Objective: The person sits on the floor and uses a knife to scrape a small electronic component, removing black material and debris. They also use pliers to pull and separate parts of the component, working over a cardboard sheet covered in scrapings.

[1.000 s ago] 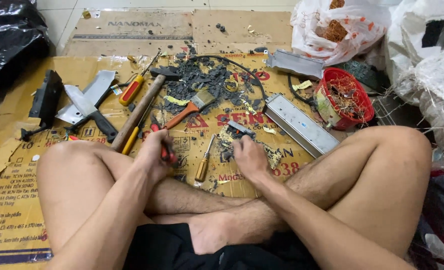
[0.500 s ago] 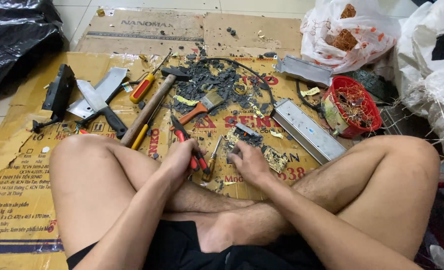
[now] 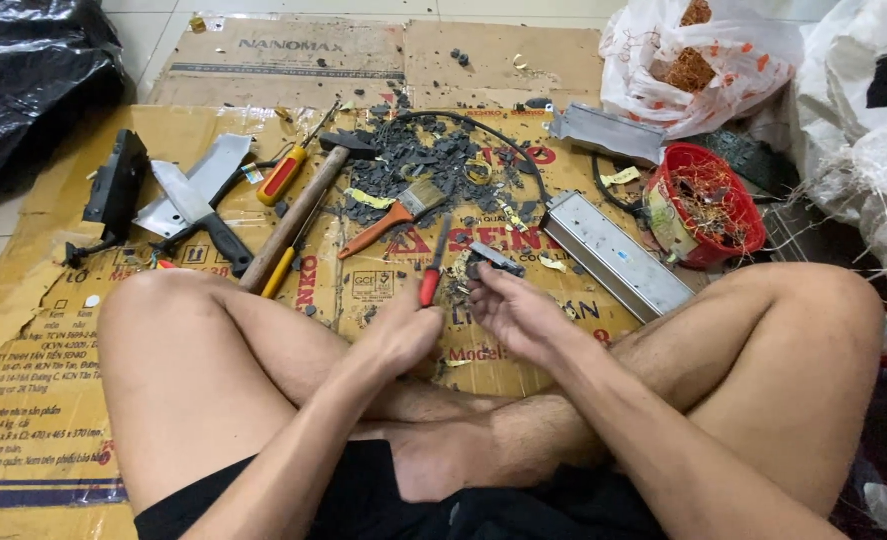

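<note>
We sit cross-legged on the floor, on a sheet of cardboard (image 3: 54,400). Our left hand (image 3: 409,330) has its fingers closed around a tool with red handles (image 3: 431,280), probably small pliers, whose dark tip points away from us. Our right hand (image 3: 514,310) has its fingers half curled around a small grey part (image 3: 496,259), pinched near the fingertips, just beside the tool's tip.

The part looks light, stiff and thin, maybe with sharp edges, so we judge it is best taken by its long sides. The tool seems rigid, and its coated handles give a sure hold.

In front of the hands lies a heap of dark fragments (image 3: 414,160) with a paintbrush (image 3: 394,212) beside it. To the left are a hammer (image 3: 294,215) and a screwdriver (image 3: 284,172); to the right, a long metal casing (image 3: 614,250) and a red basket (image 3: 709,205).
</note>
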